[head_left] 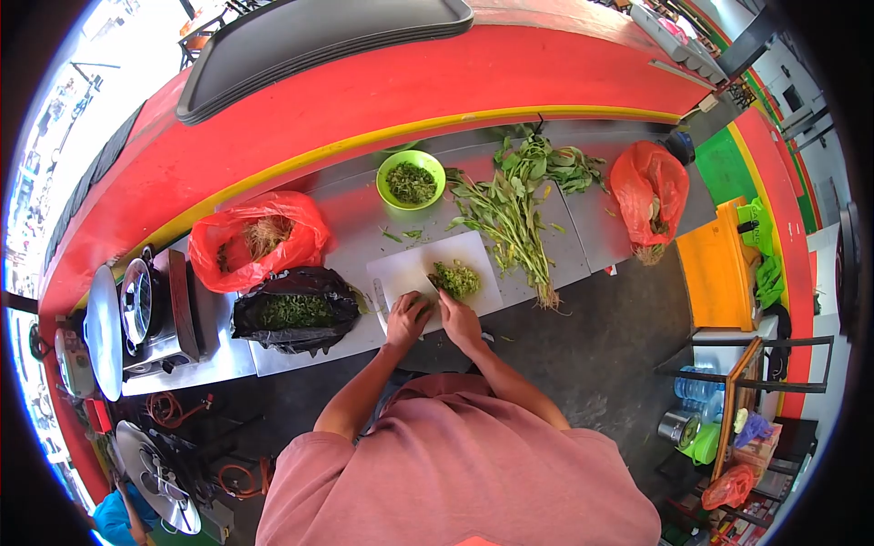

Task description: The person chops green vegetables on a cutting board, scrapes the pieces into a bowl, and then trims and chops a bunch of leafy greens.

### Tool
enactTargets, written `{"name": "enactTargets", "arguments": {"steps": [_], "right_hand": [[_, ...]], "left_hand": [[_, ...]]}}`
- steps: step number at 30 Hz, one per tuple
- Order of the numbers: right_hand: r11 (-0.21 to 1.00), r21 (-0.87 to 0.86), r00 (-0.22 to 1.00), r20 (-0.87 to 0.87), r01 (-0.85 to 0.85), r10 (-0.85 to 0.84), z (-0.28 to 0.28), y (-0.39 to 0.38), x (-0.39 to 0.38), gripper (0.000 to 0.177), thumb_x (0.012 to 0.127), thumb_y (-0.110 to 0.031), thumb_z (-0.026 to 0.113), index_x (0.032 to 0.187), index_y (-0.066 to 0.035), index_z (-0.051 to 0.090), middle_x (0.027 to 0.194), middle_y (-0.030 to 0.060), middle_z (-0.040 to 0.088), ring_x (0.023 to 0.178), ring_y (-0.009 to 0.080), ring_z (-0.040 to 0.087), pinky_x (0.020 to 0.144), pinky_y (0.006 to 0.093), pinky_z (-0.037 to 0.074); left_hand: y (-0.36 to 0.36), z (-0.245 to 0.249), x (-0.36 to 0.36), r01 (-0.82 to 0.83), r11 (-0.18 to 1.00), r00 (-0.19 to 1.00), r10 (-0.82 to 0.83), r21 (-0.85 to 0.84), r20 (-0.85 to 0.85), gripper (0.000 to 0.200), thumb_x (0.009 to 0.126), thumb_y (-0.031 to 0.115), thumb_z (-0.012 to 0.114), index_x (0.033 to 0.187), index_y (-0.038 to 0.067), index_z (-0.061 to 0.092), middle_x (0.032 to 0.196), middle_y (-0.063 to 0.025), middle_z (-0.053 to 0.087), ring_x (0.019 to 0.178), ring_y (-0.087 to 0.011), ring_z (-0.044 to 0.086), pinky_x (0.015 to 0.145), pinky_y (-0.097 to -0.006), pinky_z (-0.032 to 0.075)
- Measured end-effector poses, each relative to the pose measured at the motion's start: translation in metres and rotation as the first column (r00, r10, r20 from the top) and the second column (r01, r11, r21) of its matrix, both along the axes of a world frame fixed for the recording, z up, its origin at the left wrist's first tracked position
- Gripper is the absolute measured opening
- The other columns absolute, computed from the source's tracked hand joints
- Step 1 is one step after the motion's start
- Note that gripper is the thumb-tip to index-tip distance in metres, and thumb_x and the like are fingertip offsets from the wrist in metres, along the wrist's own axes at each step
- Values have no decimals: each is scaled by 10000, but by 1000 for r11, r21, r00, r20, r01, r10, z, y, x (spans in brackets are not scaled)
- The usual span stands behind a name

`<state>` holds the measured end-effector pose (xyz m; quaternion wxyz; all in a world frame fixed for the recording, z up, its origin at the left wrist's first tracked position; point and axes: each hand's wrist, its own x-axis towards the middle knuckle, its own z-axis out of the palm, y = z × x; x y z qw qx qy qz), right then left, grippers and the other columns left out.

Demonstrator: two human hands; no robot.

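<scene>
A white cutting board (pixel 387 275) lies on the metal counter, with a pile of chopped greens (pixel 457 280) on its right half. My left hand (pixel 409 317) rests on the board's lower part with its fingers curled; what lies under them is hidden. Close beside it, my right hand (pixel 459 320) is closed at the lower edge of the chopped pile, and what it grips is too small to make out. Behind the board stands a lime green bowl (pixel 439 193) of cut leaves. Long leafy stems with roots (pixel 514 218) lie to the right.
A red bag with roots (pixel 214 241) and a black bag of greens (pixel 296 311) sit left, near a stove (pixel 173 309). Another red bag (pixel 648 187) is at the right. Black trays (pixel 319 45) rest on the red ledge. A person in blue (pixel 123 517) is at lower left.
</scene>
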<state>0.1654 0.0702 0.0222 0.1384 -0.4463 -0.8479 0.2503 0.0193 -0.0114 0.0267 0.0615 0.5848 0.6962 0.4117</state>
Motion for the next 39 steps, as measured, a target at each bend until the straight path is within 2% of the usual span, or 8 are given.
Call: {"name": "enactTargets", "arguments": {"steps": [2,8,14,27,29,32,36,39], "right_hand": [[997,-79,992,-123,20,-29,9,-1,9,363,1027,-308,508,1335,-154,623,835,234,695,753,442,671,663,506,537],[971,-236,979,-184,47,-92,12,-16,21,363,1024,-303,521,1322,-124,625,835,262,676,798,459,664,675,521,520],[946,-321,991,-106,39,-77,24,-26,20,369,1023,-371,495,1325,-203,627,897,255,696,850,457,674,726,550,538],[951,-308,998,-44,37,-53,21,-31,18,382,1020,-363,492,1348,-203,606,893,258,699,832,470,673,725,566,543],[964,-264,996,-69,28,-48,21,-32,16,359,1015,-293,519,1319,-132,626,847,265,681,802,461,665,681,543,528],[988,-153,1000,-21,5,-8,9,-28,8,352,1009,-286,527,1316,-152,634,852,254,692,790,447,676,672,530,541],[992,-127,1000,-25,-22,19,16,-15,-11,348,1003,-287,532,1310,-164,641,866,247,700,784,438,683,665,520,551],[978,-209,1000,-11,-7,4,22,-7,-17,342,1004,-287,531,1298,-158,645,883,255,699,791,445,682,671,526,551]], "left_hand": [[1,-5,0,-1,1000,1000,1,4,-28,168,813,105,737,968,47,714,1050,-93,683,1024,-318,642,889,-415,523],[4,-19,-10,82,996,996,-81,25,-33,128,829,81,722,952,48,714,1032,-86,708,979,-287,661,859,-393,542],[6,-9,-15,128,990,989,-124,57,-79,147,818,62,722,964,51,718,1019,-74,710,938,-274,670,807,-376,561],[3,-15,-17,178,984,975,-175,10,-140,213,799,37,686,1010,41,714,1057,-83,662,963,-283,645,839,-376,550],[3,-17,-17,177,984,977,-174,16,-120,212,797,26,686,1007,36,712,1053,-90,666,960,-289,646,839,-383,549],[2,-16,-13,129,992,989,-128,15,-74,215,789,17,693,1003,30,712,1049,-99,675,961,-298,649,846,-386,548],[2,-15,-13,131,991,991,-130,27,-15,205,786,8,699,991,22,712,1032,-104,694,958,-306,659,851,-394,548],[4,-12,-13,102,994,995,-102,26,4,188,790,9,703,977,18,715,1016,-104,711,954,-307,669,854,-394,551]]}}
